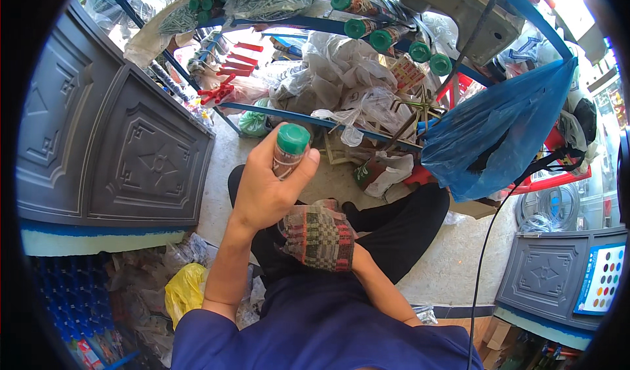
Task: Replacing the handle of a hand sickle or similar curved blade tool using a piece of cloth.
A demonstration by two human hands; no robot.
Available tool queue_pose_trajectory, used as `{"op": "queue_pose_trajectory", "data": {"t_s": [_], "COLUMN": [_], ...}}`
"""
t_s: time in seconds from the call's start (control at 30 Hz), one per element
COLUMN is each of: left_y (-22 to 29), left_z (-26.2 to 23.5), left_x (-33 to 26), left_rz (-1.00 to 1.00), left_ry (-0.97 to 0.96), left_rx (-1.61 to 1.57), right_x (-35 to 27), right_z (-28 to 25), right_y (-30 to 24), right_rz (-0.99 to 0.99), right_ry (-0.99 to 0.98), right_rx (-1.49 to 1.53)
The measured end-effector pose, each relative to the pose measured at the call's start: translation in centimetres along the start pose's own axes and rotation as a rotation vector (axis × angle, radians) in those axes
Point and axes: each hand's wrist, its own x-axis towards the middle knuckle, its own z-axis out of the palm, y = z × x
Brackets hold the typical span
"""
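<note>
My left hand (266, 180) is raised in front of me, closed round a small clear tube (289, 159) with a green cap. Small brownish contents show through its wall, too small to make out. Over my lap a checked cloth (319, 235) in grey, red and green covers my right hand. Only the wrist and forearm come out of the cloth, so those fingers are hidden. The cloth lies just below my left wrist, to its right. Several similar green-capped tubes (381, 40) lie on the rack ahead.
A blue metal rack (308, 119) full of plastic bags stands ahead. From its right side hangs a blue plastic bag (499, 134). Red-handled tools (237, 65) stick out at the left. Grey panelled cabinets (154, 153) line the left; a black cable (482, 275) runs down the right.
</note>
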Motion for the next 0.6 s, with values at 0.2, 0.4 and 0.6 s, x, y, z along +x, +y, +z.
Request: {"op": "queue_pose_trajectory", "data": {"t_s": [0.2, 0.4, 0.6], "left_y": [0.3, 0.0, -0.2], "left_z": [-0.5, -1.2, -2.5], "left_x": [0.6, 0.8, 1.6], "left_rz": [0.028, 0.012, 0.040], "left_ry": [0.016, 0.076, 0.113], "left_rx": [0.032, -0.006, -0.169], "right_x": [-1.3, -2.6, -3.2], "right_z": [-1.3, -1.8, -2.3], "right_y": [1.5, 0.1, 1.2], "right_rz": [-0.035, -0.098, -0.099], "right_ry": [-0.010, -0.062, 0.004], "right_rx": [-0.287, -0.805, -0.312]}}
